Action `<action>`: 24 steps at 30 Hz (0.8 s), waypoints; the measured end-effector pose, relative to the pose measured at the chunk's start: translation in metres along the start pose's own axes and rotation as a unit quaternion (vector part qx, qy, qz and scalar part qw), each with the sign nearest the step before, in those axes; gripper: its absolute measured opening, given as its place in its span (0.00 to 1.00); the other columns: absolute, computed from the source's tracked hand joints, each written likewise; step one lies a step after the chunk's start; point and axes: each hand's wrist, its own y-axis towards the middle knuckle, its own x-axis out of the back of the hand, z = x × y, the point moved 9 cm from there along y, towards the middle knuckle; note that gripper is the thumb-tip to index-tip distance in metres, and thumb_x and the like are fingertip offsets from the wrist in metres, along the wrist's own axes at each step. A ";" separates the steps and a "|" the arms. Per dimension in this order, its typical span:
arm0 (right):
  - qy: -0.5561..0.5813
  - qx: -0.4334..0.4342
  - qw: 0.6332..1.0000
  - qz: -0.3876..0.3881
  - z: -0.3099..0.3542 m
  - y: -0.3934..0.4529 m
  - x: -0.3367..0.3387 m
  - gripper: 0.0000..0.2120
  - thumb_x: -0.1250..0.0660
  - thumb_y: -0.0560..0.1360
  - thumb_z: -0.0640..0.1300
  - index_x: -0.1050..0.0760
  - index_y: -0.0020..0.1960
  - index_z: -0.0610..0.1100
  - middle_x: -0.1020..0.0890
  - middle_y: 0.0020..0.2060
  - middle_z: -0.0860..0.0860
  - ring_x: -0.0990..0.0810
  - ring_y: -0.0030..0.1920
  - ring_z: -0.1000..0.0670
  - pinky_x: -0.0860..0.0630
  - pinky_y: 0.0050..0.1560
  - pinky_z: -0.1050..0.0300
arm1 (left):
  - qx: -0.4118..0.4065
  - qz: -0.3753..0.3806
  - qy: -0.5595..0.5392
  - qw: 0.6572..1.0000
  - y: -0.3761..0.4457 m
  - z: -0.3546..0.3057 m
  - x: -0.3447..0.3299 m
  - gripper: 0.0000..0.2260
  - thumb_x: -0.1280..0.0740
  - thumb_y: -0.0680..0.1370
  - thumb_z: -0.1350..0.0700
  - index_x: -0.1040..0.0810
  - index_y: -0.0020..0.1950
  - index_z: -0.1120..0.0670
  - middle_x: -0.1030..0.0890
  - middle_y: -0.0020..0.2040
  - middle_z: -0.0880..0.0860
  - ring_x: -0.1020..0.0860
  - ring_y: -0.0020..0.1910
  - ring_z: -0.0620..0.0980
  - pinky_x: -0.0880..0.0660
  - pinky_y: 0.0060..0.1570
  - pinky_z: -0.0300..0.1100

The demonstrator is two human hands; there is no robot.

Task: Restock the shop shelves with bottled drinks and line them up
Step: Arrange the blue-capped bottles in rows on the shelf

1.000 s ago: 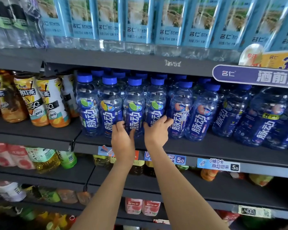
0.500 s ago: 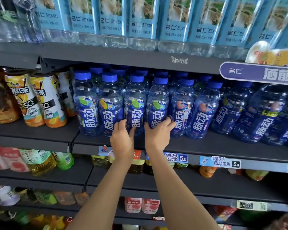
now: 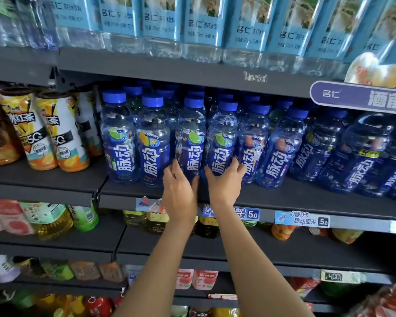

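A row of clear blue bottles with blue caps and dark blue labels stands along the front of the middle shelf (image 3: 284, 197), with more rows behind. My left hand (image 3: 180, 191) grips the lower part of the third bottle from the left (image 3: 191, 133), fingers on its left side and thumb on its right. My right hand (image 3: 224, 183) wraps the base of the fourth bottle (image 3: 223, 136), right beside it. Both bottles stand upright on the shelf, touching their neighbours.
Iced tea bottles (image 3: 41, 133) stand left of the blue row, larger blue bottles (image 3: 361, 156) to the right. Light blue labelled water bottles (image 3: 206, 24) fill the shelf above. A purple sign (image 3: 364, 97) juts out top right. Price tags (image 3: 302, 219) line the shelf edge; mixed drinks fill lower shelves.
Both hands stay on the same two bottles. My right hand's fingers have wrapped further round the fourth bottle, and the view has shifted slightly.
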 end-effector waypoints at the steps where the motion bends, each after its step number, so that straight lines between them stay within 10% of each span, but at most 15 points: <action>1: -0.004 0.001 1.000 -0.003 -0.001 0.000 0.000 0.35 0.30 0.72 0.51 0.42 0.72 0.42 0.37 0.65 0.46 0.25 0.57 0.44 0.30 0.44 0.55 | 0.013 0.007 0.011 1.000 -0.002 -0.005 -0.007 0.30 0.31 0.74 0.52 0.37 0.70 0.65 0.29 0.61 0.64 0.27 0.57 0.61 0.23 0.44 0.51; 5: -0.025 0.008 1.000 -0.015 -0.001 0.002 0.003 0.33 0.29 0.71 0.52 0.39 0.69 0.41 0.35 0.62 0.46 0.28 0.59 0.44 0.28 0.45 0.53 | 0.068 -0.001 0.013 0.998 0.010 -0.010 -0.023 0.34 0.22 0.65 0.53 0.32 0.63 0.69 0.25 0.52 0.66 0.24 0.46 0.63 0.22 0.32 0.47; 11: -0.032 -0.017 0.999 -0.025 -0.007 0.001 0.002 0.26 0.30 0.71 0.54 0.35 0.58 0.39 0.32 0.58 0.45 0.25 0.55 0.42 0.27 0.46 0.51 | 0.087 -0.009 0.011 0.996 0.017 -0.002 -0.018 0.33 0.31 0.74 0.50 0.41 0.71 0.63 0.36 0.63 0.60 0.36 0.63 0.58 0.27 0.52 0.47; 24: 0.040 0.058 0.995 -0.068 0.017 -0.014 0.011 0.20 0.30 0.72 0.51 0.32 0.56 0.40 0.30 0.54 0.47 0.25 0.48 0.46 0.28 0.42 0.54 | -0.018 -0.040 -0.053 0.998 0.003 0.001 0.022 0.24 0.31 0.74 0.56 0.34 0.65 0.62 0.30 0.59 0.59 0.28 0.58 0.56 0.26 0.52 0.47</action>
